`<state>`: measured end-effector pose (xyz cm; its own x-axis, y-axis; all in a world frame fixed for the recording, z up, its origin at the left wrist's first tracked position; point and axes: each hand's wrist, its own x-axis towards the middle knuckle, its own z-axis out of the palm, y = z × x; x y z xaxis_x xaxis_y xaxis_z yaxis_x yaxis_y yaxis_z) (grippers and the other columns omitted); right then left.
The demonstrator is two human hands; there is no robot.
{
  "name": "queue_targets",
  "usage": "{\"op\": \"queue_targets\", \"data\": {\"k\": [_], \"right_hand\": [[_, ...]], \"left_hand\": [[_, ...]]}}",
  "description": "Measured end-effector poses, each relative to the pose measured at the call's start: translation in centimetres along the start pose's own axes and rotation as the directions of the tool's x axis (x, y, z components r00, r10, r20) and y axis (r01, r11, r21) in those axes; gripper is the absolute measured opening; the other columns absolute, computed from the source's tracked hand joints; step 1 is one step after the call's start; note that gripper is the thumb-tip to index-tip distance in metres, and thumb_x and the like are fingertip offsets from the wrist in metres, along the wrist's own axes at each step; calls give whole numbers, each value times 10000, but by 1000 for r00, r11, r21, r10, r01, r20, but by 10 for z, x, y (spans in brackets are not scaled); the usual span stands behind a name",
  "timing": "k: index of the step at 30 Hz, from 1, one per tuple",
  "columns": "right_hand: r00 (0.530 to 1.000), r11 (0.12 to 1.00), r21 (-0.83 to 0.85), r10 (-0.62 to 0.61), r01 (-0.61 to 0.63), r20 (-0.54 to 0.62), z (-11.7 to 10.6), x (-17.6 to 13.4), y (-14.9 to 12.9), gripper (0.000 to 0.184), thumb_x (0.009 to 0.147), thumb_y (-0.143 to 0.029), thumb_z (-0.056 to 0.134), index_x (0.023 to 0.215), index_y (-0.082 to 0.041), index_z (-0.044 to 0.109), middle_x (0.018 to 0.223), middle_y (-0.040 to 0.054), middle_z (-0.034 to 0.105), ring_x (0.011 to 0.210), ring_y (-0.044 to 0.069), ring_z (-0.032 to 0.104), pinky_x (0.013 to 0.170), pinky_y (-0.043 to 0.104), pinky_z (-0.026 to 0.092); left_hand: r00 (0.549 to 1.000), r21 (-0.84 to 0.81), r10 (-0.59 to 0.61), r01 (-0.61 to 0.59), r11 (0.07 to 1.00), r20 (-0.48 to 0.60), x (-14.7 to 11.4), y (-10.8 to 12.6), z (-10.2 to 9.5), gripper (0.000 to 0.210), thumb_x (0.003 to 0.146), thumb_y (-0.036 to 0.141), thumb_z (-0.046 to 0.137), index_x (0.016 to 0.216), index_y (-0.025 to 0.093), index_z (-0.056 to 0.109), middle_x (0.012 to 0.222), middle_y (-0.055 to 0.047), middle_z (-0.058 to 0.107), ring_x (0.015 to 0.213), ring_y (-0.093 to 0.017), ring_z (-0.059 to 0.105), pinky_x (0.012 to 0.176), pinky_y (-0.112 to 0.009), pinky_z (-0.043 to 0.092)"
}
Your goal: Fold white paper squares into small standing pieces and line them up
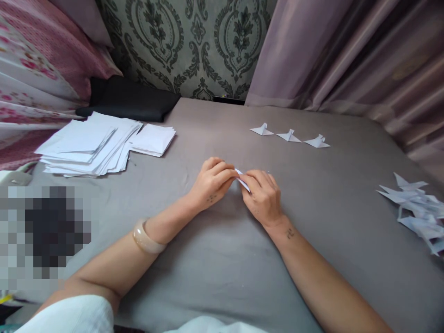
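Observation:
Between my two hands is a small folded piece of white paper [244,185], mostly covered by my fingers. My left hand [215,181] pinches its upper left end, with the thumb hidden behind the other fingers. On the other side my right hand [262,194] grips the paper, its fingers bent and the fingertips close to those of the left. Both hands are just above or resting on the grey cloth [215,259]; which of the two I cannot tell.
Stacked white paper sheets [86,143] lie at the left, beside a smaller paper stack [154,138]. Three folded paper birds [290,135] stand in a row at the back right. More folded paper pieces [416,203] are heaped at the right edge. A black folded item [135,99] lies behind the sheets.

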<state>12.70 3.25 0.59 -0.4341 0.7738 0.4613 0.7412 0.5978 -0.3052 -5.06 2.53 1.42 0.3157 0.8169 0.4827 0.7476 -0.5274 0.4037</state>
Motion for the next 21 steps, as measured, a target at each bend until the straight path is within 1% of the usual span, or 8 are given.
{"op": "queue_targets", "data": {"k": [3, 5, 8, 10, 13, 15, 18, 21], "right_hand": [[998, 996, -73, -49, 53, 50, 0, -1, -2, 276, 917, -162, 392, 967, -211, 659, 940, 88, 657, 851, 209, 557, 784, 355, 366], [993, 997, -60, -39, 46, 110, 2, -2, -3, 246, 894, -147, 421, 921, -211, 657, 915, 80, 645, 853, 208, 558, 782, 347, 370], [979, 996, 43, 65, -75, 192, 5, -2, -1, 167, 845, -169, 498, 888, -228, 648, 901, 51, 628, 819, 185, 570, 729, 307, 398], [960, 972, 157, 134, -176, 247, 5, -1, 3, 149, 808, -177, 535, 887, -236, 646, 914, 26, 623, 775, 157, 576, 687, 280, 412], [930, 913, 306, 166, -271, 329, 2, 4, 12, 141, 766, -171, 564, 842, -230, 665, 886, 5, 609, 716, 123, 570, 676, 261, 426], [912, 873, 371, 174, -317, 371, 0, 7, 18, 106, 768, -213, 585, 812, -224, 681, 880, 5, 598, 679, 108, 555, 666, 257, 430], [895, 827, 421, 202, -374, 399, -3, 11, 25, 136, 793, -308, 597, 759, -210, 686, 878, 13, 604, 662, 104, 541, 663, 263, 432], [886, 813, 422, 226, -401, 405, -3, 12, 27, 191, 815, -324, 573, 726, -196, 682, 885, 24, 618, 681, 111, 551, 681, 276, 430]], "left_hand": [[993, 170, 92, -103, 980, 70, -3, -3, 2, 216, 948, 218, 409, 958, 189, 624, 1037, -56, 668, 984, -205, 483, 854, -356, 353], [981, 222, 110, -145, 964, 162, -3, -5, 2, 241, 954, 219, 386, 902, 173, 617, 1006, -68, 663, 963, -210, 488, 817, -354, 344], [949, 206, 103, -169, 964, 299, -3, -7, 3, 267, 954, 210, 365, 869, 158, 612, 934, -80, 649, 916, -200, 505, 769, -334, 344], [940, 175, 91, -156, 972, 329, -3, -7, 2, 256, 945, 211, 378, 874, 153, 617, 912, -81, 642, 900, -194, 516, 751, -323, 345], [945, 126, 60, -106, 986, 322, -3, -8, 2, 211, 912, 225, 443, 863, 153, 635, 917, -78, 641, 899, -197, 527, 746, -316, 350], [951, 75, 21, -46, 996, 308, -3, -9, 2, 178, 888, 221, 484, 855, 156, 647, 915, -70, 643, 885, -193, 531, 752, -309, 360], [954, -32, -68, 81, 996, 292, -2, -10, 3, 136, 858, 207, 530, 854, 157, 657, 892, -57, 644, 833, -174, 533, 772, -302, 385], [939, -124, -168, 213, 969, 299, 1, -9, 4, 130, 845, 223, 557, 839, 149, 663, 871, -61, 638, 810, -166, 541, 797, -307, 403]]}}
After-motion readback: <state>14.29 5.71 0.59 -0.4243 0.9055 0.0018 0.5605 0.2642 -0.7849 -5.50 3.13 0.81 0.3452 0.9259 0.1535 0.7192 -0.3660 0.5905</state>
